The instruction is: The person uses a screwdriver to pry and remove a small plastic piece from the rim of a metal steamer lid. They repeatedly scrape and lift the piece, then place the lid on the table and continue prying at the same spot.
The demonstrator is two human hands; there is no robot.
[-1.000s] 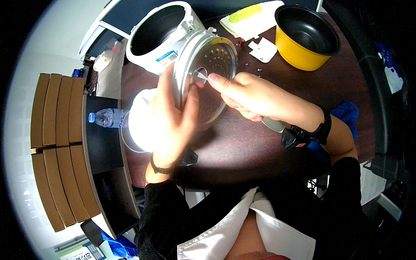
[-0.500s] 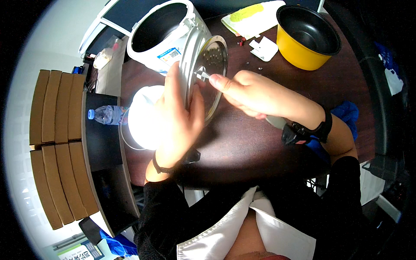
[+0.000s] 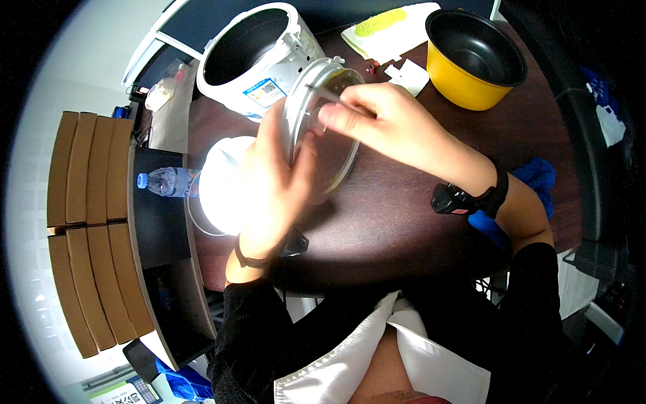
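My left hand [image 3: 276, 168] grips the rim of a round rice cooker lid [image 3: 335, 161], held tilted up on edge with its shiny inner side to the right. At that inner side is my right hand [image 3: 393, 118], its fingers curled together near the lid's middle. Blur hides whether anything sits between those fingertips. Behind the lid stands the white rice cooker body [image 3: 232, 95], open at the top with a dark inside.
A yellow pot with a black inside [image 3: 468, 84] stands at the far right. Near it lie a white plastic part [image 3: 409, 77], small red bits and a white-and-yellow-green cloth [image 3: 397, 37]. An overexposed white round object [image 3: 222, 178], a water bottle [image 3: 168, 182] and cardboard boxes [image 3: 87, 168] are left; a blue cloth [image 3: 535, 178] lies right.
My right hand has risen and turned, its fingers now curled over the lid's inner side. The greyish piece below that hand no longer shows. The lid has shifted slightly in my left hand.
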